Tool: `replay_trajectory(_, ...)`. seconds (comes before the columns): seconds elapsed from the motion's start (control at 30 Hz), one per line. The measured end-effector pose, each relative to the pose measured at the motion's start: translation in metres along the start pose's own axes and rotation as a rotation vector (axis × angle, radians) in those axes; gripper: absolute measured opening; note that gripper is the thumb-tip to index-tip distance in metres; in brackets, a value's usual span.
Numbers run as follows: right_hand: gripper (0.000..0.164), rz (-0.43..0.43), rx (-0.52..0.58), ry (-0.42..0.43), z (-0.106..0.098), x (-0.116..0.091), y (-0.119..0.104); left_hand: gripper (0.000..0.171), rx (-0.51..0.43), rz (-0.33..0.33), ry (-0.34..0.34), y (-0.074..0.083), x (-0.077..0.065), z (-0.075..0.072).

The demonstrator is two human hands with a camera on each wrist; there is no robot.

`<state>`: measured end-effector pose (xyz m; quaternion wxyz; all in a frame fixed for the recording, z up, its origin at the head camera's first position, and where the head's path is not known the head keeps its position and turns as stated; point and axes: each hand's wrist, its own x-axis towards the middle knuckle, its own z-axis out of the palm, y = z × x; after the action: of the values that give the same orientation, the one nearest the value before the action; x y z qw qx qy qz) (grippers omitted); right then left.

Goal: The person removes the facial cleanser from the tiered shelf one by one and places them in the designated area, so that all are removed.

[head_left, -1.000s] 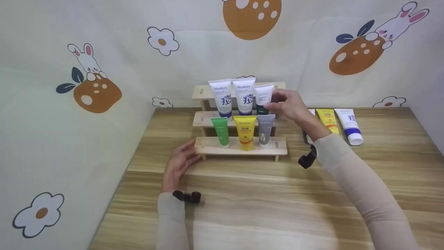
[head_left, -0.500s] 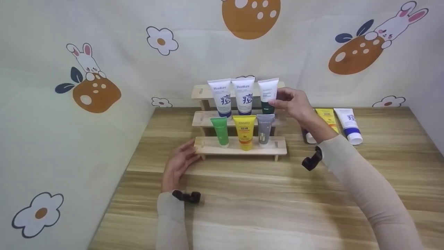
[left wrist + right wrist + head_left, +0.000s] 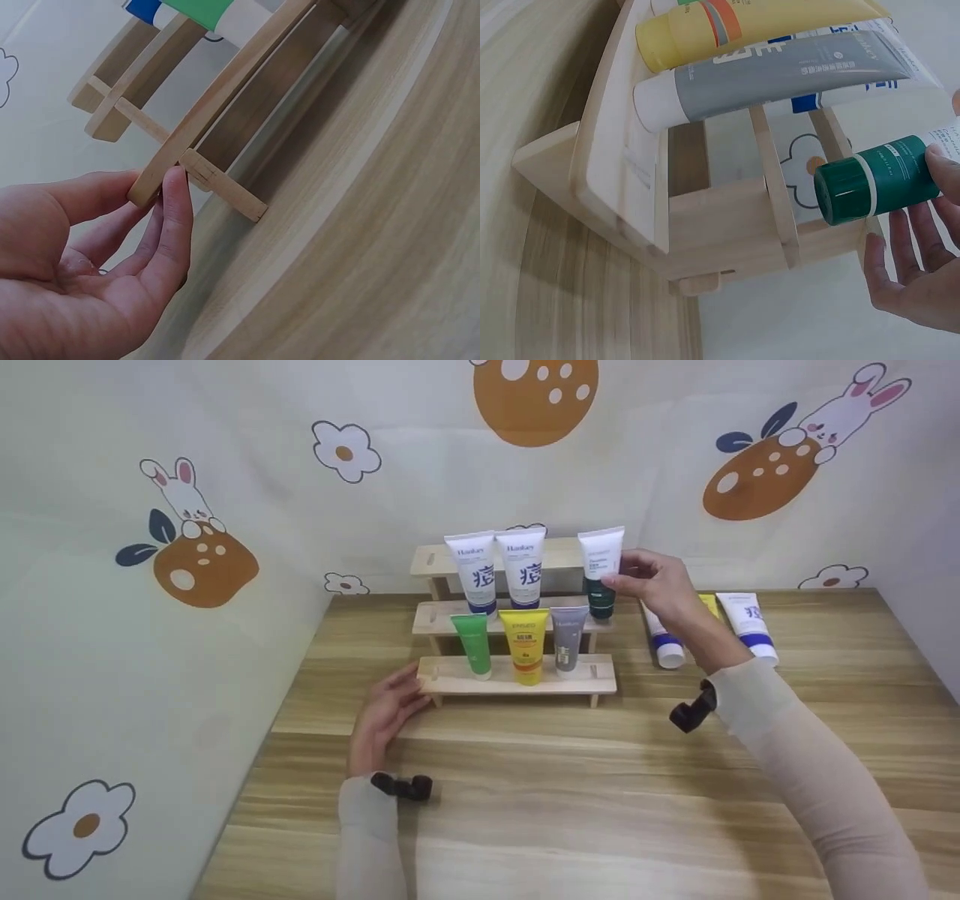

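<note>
My right hand (image 3: 661,589) pinches a white and dark green tube (image 3: 601,566), cap down, at the right end of the wooden tiered rack (image 3: 480,687). In the right wrist view the tube's green cap (image 3: 840,193) points toward the rack's steps. My left hand (image 3: 112,262) pinches the left end of the lowest step between thumb and fingers. Two white and blue tubes (image 3: 522,566) stand on the middle step. Along the lowest step stand a green tube (image 3: 472,645), a yellow tube (image 3: 525,647) and a grey tube (image 3: 568,640).
Right of the rack, a white and blue tube (image 3: 750,622), a yellow tube (image 3: 707,603) partly behind the right arm and another white tube (image 3: 666,643) lie on the wooden table (image 3: 525,795). A patterned curtain (image 3: 420,495) hangs behind the rack.
My right hand has moved to the right with the white and green tube, away from the two white and blue tubes. The left hand stays at the rack's corner.
</note>
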<state>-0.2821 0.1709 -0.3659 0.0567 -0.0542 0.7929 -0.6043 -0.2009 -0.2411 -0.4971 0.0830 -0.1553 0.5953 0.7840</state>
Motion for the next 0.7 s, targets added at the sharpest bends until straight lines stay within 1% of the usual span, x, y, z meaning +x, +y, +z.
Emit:
replay_trajectory(0.07,0.052,0.017,0.005,-0.004,-0.005,-0.002,0.001,0.05,-0.002,-0.003,0.007,0.0,0.0,0.0)
replay_trajectory(0.17,0.052,0.022,0.007,-0.007,-0.013,-0.004,0.004,0.05,-0.001,-0.004,0.008,0.0,0.0,-0.001)
replay_trajectory(0.37,0.056,0.018,-0.031,0.007,-0.033,-0.011,0.009,0.051,-0.011,0.005,0.002,0.0,-0.002,-0.002)
replay_trajectory(0.43,0.059,0.033,-0.037,0.015,-0.041,-0.012,0.012,0.051,-0.01,0.009,-0.004,0.0,-0.002,-0.002)
replay_trajectory(0.53,0.066,0.085,-0.044,0.034,-0.053,-0.015,0.016,0.051,-0.007,0.01,-0.006,0.0,-0.002,-0.002)
replay_trajectory(0.67,0.069,0.116,-0.052,0.062,-0.069,-0.017,0.022,0.05,-0.002,0.014,-0.001,-0.001,-0.001,-0.001)
replay_trajectory(0.7,0.068,0.107,-0.05,0.071,-0.073,-0.017,0.023,0.05,-0.006,0.015,0.0,-0.001,-0.001,-0.001)
